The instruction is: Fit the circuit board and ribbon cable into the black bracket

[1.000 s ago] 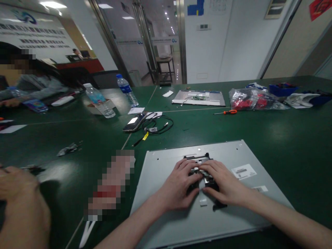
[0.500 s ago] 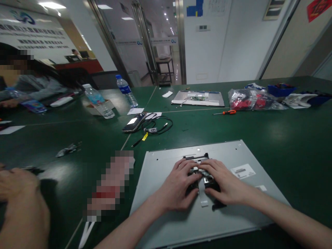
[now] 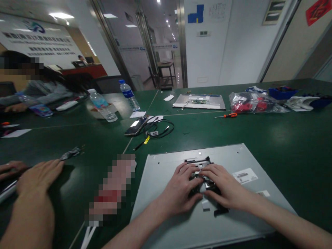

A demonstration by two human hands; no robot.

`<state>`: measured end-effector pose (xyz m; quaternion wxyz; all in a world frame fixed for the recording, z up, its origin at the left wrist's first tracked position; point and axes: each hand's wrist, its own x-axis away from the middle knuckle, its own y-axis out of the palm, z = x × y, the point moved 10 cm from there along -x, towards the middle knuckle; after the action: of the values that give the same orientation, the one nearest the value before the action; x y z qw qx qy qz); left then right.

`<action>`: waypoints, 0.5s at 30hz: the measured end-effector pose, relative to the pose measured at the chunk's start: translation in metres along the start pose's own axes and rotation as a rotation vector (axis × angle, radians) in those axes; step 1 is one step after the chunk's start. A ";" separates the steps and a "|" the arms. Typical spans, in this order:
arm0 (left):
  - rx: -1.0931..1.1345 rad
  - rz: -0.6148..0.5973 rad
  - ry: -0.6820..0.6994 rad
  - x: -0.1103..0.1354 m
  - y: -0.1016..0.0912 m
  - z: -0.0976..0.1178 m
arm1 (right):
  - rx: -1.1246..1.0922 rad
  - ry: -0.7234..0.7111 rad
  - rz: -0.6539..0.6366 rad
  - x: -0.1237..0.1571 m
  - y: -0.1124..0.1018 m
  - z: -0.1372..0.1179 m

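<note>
- Far left: a co-worker's hand (image 3: 38,176) lies palm down, its fingertips at or just beside a crumpled scrap (image 3: 71,153).
- Left, farther back: a bottle (image 3: 102,105) with a white cap leans at a tilt.
- Left of centre: a pixelated strip (image 3: 114,186) lies near the panel's left edge; beyond it are a phone (image 3: 136,127) and a looped cable (image 3: 171,131).
- Centre: the left hand (image 3: 183,185) arches over the panel, fingers half-bent and touching the dark parts; whether it grips one cannot be told.
- Right of centre: the grey panel (image 3: 202,230) lies flat on the green table (image 3: 298,148), with the dark parts (image 3: 210,185) upon it, between and beneath both hands.
- Beside these: the right hand (image 3: 220,185) is likewise half-curled, fingertips close to the left's; its hold is hidden.
- Right: a label (image 3: 245,175) marks the panel; a screwdriver (image 3: 227,116) and plastic bag (image 3: 255,103) lie beyond.
</note>
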<state>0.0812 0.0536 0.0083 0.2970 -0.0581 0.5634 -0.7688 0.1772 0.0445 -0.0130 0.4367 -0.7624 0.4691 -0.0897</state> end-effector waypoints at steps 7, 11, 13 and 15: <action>0.019 -0.003 0.002 -0.001 -0.002 0.002 | -0.003 0.020 0.000 0.000 0.000 -0.003; 0.019 0.032 0.017 -0.001 -0.003 0.001 | -0.008 0.022 0.005 0.001 -0.001 -0.003; 0.019 0.035 0.020 0.000 -0.003 0.001 | -0.004 0.026 0.002 0.001 0.000 -0.002; 0.016 0.030 0.017 0.000 -0.002 0.000 | 0.003 0.030 0.002 0.001 0.000 -0.002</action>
<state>0.0807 0.0541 0.0106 0.3043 -0.0410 0.5606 -0.7691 0.1768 0.0422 -0.0124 0.4306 -0.7599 0.4763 -0.1012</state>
